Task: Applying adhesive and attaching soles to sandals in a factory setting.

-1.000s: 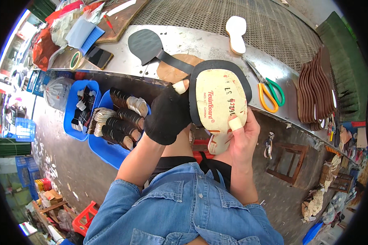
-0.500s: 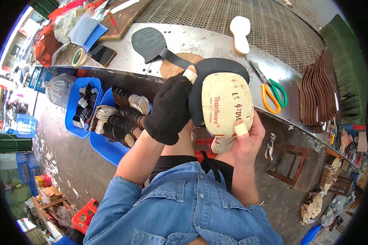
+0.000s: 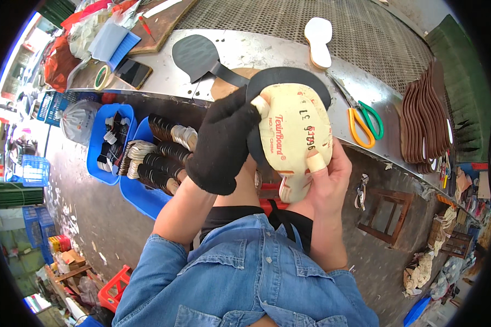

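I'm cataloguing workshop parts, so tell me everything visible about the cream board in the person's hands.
The cream board looks flat and stiff, with a broad, rounded upper end, red and black print and small brownish marks. A narrower, paler part shows below. Printed face toward the camera, it lies against a black sheet. The left hand has its thumb on the upper left edge; the right hand's thumb rests low on the right.
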The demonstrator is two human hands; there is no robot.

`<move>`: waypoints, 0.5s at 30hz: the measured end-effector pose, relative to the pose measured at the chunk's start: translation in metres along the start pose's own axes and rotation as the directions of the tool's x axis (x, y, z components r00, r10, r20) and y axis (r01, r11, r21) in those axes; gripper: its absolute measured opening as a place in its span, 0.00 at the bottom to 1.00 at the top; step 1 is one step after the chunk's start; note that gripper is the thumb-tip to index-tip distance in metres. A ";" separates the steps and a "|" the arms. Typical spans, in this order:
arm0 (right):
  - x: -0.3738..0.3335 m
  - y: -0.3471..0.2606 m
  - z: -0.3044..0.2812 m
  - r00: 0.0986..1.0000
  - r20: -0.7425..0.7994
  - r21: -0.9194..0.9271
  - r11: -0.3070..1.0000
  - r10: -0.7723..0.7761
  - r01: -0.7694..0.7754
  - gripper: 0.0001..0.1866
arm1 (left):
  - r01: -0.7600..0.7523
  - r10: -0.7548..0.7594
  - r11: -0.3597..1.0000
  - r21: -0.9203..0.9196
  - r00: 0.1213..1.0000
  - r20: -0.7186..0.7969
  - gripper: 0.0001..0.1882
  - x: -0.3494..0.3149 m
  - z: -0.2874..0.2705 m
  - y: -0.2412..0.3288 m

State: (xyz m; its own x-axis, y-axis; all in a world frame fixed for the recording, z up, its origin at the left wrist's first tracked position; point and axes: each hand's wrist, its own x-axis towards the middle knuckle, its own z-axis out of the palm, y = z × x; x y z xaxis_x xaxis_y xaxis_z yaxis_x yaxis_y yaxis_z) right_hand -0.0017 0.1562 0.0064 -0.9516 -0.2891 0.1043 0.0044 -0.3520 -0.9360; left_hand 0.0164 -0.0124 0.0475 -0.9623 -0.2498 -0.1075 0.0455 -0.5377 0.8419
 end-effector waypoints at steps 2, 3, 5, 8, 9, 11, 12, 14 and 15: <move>-0.002 0.009 -0.007 0.997 0.071 -0.024 1.000 0.019 -0.017 0.16 | 0.010 -0.009 0.999 0.032 1.000 -0.026 0.16 0.007 -0.005 0.007; -0.004 0.029 -0.016 0.992 0.127 -0.056 0.998 0.018 -0.011 0.16 | -0.065 0.065 0.998 0.000 0.998 -0.028 0.17 0.009 0.001 0.013; -0.012 0.051 -0.024 0.985 0.165 -0.098 0.994 0.058 -0.042 0.13 | -0.076 0.077 0.997 -0.019 0.997 0.013 0.17 0.024 -0.002 0.015; -0.018 0.030 -0.011 0.994 -0.100 -0.035 0.998 0.049 -0.053 0.11 | 0.022 -0.029 0.995 0.100 0.997 0.076 0.23 0.040 -0.015 0.013; -0.014 0.022 -0.009 0.995 -0.096 0.063 0.998 0.013 -0.007 0.10 | -0.075 0.031 0.972 0.225 0.980 0.195 0.23 0.039 -0.019 0.007; -0.001 0.000 -0.001 0.989 -0.140 -0.028 0.998 0.043 -0.048 0.10 | -0.126 0.066 0.968 0.218 0.962 0.266 0.21 0.032 -0.022 -0.017; 0.004 -0.003 0.000 0.991 -0.130 -0.002 0.999 0.032 -0.033 0.11 | -0.092 0.024 0.958 0.271 0.969 0.245 0.19 0.026 -0.022 -0.026; 0.008 0.002 -0.002 0.992 -0.118 0.047 0.998 0.054 -0.049 0.11 | 0.023 -0.045 0.995 0.102 0.974 0.224 0.22 0.021 -0.025 -0.043; 0.009 0.005 -0.002 0.993 -0.089 0.099 0.993 0.073 -0.064 0.11 | 0.033 -0.055 0.994 0.102 0.973 0.222 0.22 0.018 -0.022 -0.045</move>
State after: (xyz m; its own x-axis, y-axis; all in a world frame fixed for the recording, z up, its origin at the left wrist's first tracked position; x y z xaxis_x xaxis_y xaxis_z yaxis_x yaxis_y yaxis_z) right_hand -0.0105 0.1541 0.0017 -0.9723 -0.2338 0.0051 0.0960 -0.4188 -0.9030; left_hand 0.0030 -0.0102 -0.0036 -0.9988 -0.0346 -0.0334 -0.0137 -0.4607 0.8874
